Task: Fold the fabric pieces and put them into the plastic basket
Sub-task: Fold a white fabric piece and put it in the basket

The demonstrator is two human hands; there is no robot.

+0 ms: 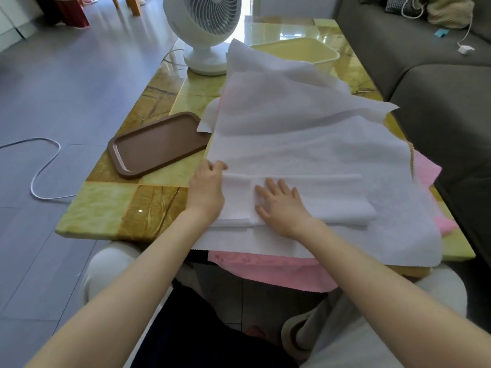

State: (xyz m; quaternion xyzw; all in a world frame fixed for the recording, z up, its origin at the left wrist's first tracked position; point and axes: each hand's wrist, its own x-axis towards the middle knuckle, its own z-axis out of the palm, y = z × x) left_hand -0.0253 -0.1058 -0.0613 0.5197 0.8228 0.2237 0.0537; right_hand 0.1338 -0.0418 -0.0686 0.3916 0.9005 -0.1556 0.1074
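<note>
A folded white fabric piece (313, 197) lies on top of a pile of spread white fabric pieces (287, 123) on the table. Pink fabric (268, 269) sticks out beneath the pile and hangs over the near table edge. My left hand (207, 189) pinches the folded piece's left edge at its far corner. Fingers spread, my right hand (280, 205) presses flat on the folded piece near its left end. The pale yellow plastic basket (322, 53) stands at the far end, partly hidden by the white fabric.
A brown tray (156, 144) lies on the table (119, 208) left of the pile. A white fan (204, 30) stands at the far left of the table. A grey sofa (438, 83) runs along the right side. A white cable (45, 166) loops on the floor.
</note>
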